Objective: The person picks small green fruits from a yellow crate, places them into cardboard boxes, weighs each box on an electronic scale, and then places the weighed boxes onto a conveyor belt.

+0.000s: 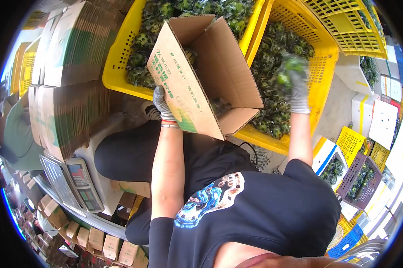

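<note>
My left hand [160, 102], in a grey glove, grips the near left side of an open cardboard box [181, 85] printed in green. The box is tilted, its flaps up, and a few wrapped fruits [220, 105] show inside at the bottom. My right hand [300, 87], also gloved and blurred by motion, is over the right yellow crate [320, 85]. Its fingers are closed around green fruit in clear plastic [291, 70]. Below it lie many more wrapped green fruits [270, 80].
Another yellow crate [114, 67] of wrapped fruit stands behind the box. Flattened cardboard boxes [83, 49] are stacked at left, above a digital scale [78, 178]. More crates, including a brown one [355, 181], stand at right. Small cartons [112, 245] line the lower left. A person in green [20, 134] is at far left.
</note>
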The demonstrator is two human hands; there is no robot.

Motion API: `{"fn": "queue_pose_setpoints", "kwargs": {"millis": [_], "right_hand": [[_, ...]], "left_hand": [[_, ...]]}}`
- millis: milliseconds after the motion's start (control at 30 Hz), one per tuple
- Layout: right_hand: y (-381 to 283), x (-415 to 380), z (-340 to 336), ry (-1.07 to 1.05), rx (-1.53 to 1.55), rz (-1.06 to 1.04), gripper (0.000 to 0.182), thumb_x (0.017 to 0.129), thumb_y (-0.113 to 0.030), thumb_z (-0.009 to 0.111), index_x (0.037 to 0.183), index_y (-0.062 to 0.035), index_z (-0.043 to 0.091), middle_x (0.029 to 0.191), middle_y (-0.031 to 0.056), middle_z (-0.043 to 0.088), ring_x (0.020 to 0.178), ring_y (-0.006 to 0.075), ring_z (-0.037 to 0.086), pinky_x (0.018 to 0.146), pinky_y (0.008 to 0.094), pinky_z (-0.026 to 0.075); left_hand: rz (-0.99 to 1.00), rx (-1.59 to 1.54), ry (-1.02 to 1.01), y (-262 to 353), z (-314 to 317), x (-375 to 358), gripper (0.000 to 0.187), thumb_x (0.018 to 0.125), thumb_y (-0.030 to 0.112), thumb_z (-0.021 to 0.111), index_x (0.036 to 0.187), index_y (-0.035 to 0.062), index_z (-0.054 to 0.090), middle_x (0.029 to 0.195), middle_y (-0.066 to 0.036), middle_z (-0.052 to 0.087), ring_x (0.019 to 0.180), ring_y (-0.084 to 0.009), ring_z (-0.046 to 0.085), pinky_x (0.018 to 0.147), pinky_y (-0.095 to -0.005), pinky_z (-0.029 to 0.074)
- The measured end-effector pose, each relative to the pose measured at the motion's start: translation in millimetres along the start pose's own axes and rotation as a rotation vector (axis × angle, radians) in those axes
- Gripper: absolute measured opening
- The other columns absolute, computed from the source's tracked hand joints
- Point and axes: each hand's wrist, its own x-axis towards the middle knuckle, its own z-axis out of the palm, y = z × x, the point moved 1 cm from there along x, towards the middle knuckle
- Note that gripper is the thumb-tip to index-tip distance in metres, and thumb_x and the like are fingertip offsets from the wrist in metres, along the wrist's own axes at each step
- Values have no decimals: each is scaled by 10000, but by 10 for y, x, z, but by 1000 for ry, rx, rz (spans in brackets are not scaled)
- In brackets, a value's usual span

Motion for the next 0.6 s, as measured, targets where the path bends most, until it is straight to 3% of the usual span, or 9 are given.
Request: {"fn": "queue_pose_setpoints", "kwargs": {"millis": [67, 100, 167, 267, 367, 467, 533, 567, 600], "right_hand": [[-336, -194, -6, -212, 350, -106, 576, 767, -236, 740, 1224, -30, 456, 1115, 112, 567, 926, 228, 622, 739, 356, 566], [-817, -473, 532, -395, 537, -83, 674, 761, -297, 745, 1286, -30, 417, 1171, 129, 552, 991, 223, 604, 803, 363, 546], [-906, -509, 659, -496, 406, -181, 668, 796, -316, 710, 1316, -28, 404, 1197, 130, 544, 1070, 212, 567, 882, 333, 503], [-1350, -678, 1343, -648, -261, -164, 521, 880, -277, 616, 1298, -21, 440, 1234, 123, 540, 1079, 184, 563, 933, 256, 440], [-1386, -690, 1307, -664, -114, -108, 471, 919, -369, 530, 1259, -46, 489, 1159, 129, 596, 904, 173, 641, 727, 253, 522], [-1126, -284, 887, -343, -402, -80, 410, 923, -333, 532, 1224, -56, 517, 1084, 106, 635, 847, 159, 653, 623, 245, 505], [-651, 223, 336, -190, -803, -9, 388, 890, -343, 575, 1166, -70, 573, 1106, 120, 637, 925, 235, 645, 780, 340, 503], [-151, 704, -259, -139, -1281, -143, 479, 829, -402, 614, 1154, -53, 580, 1149, 159, 616, 1038, 295, 601, 902, 354, 456], [78, 808, -574, -71, -1430, 15, 563, 759, -440, 651, 1157, -49, 577, 1219, 190, 561, 1142, 316, 527, 969, 359, 406]], "left_hand": [[-25, 25, -38, -1, -4, 31, 638, 761, 304, 663, 1270, -16, 449, 1178, -177, 581, 1033, -321, 592, 914, -458, 479], [-42, 39, -53, -3, 3, 38, 643, 756, 306, 669, 1267, -18, 451, 1175, -178, 582, 1029, -322, 593, 911, -460, 481], [-40, 60, -15, -28, 42, 36, 652, 747, 310, 680, 1262, -21, 455, 1167, -181, 585, 1015, -326, 600, 907, -462, 483], [29, 88, -3, 45, -74, -32, 655, 749, 320, 680, 1262, -21, 456, 1167, -179, 586, 1012, -328, 600, 909, -457, 484], [104, 89, 0, 99, 4, -105, 644, 764, 338, 673, 1258, -14, 458, 1165, -173, 590, 1010, -321, 601, 911, -461, 483], [162, 26, 35, 145, -78, -129, 634, 786, 370, 648, 1260, -4, 456, 1154, -157, 598, 989, -310, 610, 900, -454, 492], [231, 108, 83, 131, 105, -146, 642, 794, 401, 631, 1273, 11, 453, 1226, -167, 547, 1072, -311, 565, 933, -447, 467], [248, 130, 88, 168, 208, -210, 645, 795, 406, 628, 1277, 15, 450, 1232, -166, 542, 1078, -310, 561, 936, -447, 464], [265, 144, 96, 214, 317, -263, 648, 796, 411, 624, 1281, 19, 447, 1238, -165, 536, 1083, -310, 557, 939, -446, 461]]}}
